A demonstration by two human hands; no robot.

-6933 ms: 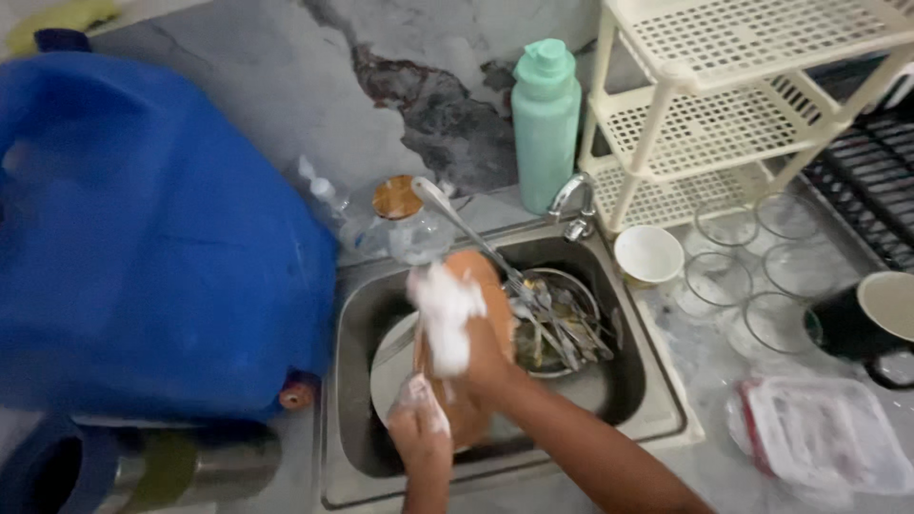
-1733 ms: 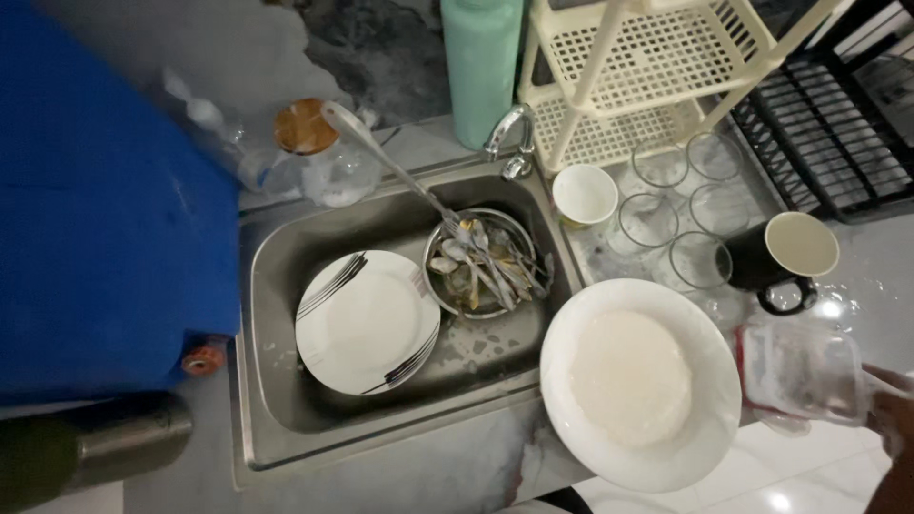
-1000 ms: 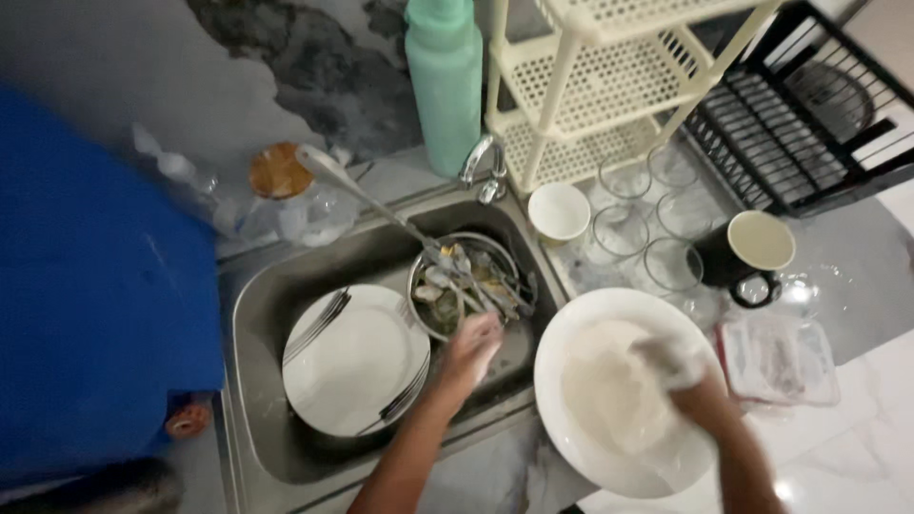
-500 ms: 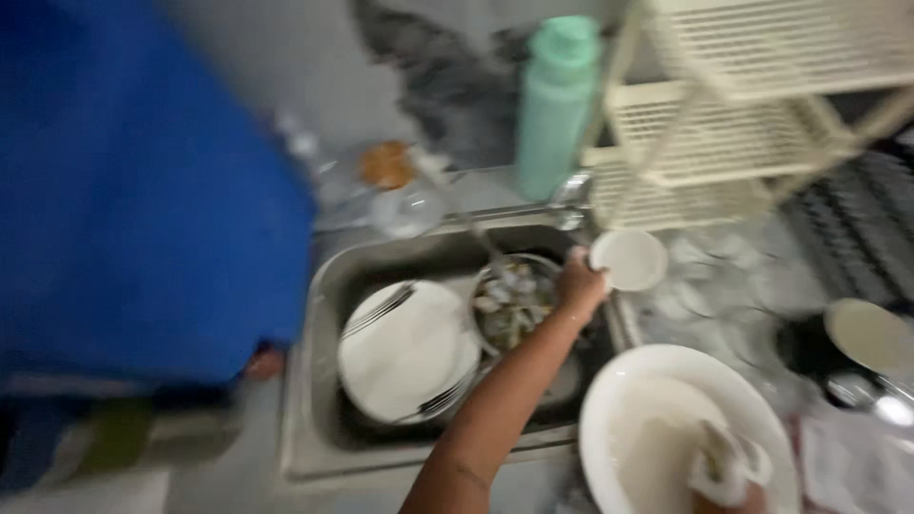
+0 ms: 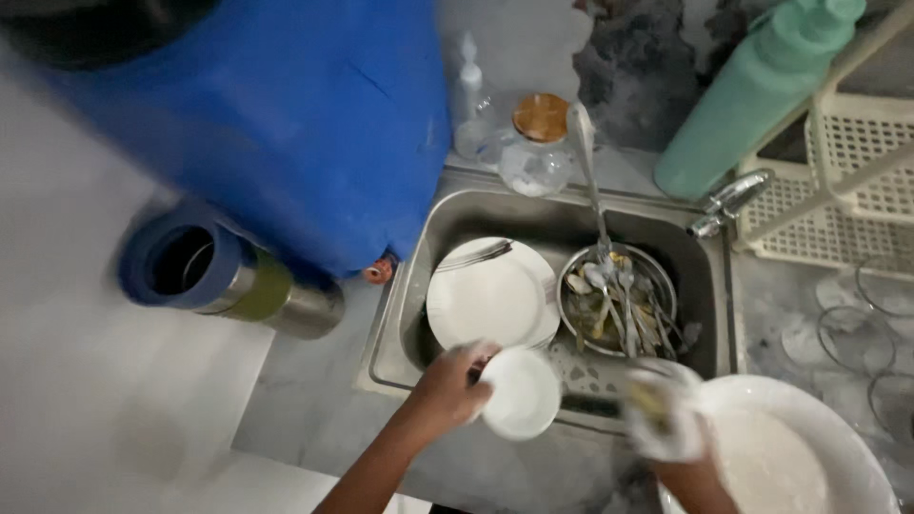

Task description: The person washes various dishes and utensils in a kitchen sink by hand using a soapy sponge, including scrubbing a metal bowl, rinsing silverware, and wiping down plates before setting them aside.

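My left hand (image 5: 446, 383) grips a small white bowl (image 5: 520, 392) above the front edge of the steel sink (image 5: 400, 314). My right hand (image 5: 668, 430) is closed around a soapy sponge just to the right of the bowl, not touching it. Behind my hands, a white plate (image 5: 490, 303) lies in the sink. Beside it is a metal bowl (image 5: 657, 278) filled with several spoons and forks. A large soapy white plate (image 5: 795, 457) rests on the counter at the lower right, partly under my right hand.
A big blue water container (image 5: 286, 114) stands left of the sink, with a steel flask (image 5: 214, 276) lying beside it. A cork-lidded jar (image 5: 538, 143), a green bottle (image 5: 752, 105), the tap (image 5: 728, 198), a cream plastic rack (image 5: 857, 152) and upturned glasses (image 5: 881, 305) line the back and right.
My left hand took the small white bowl from beside the tap and brought it to the sink's front edge. My right hand came off the large plate with the sponge. The view swung left.
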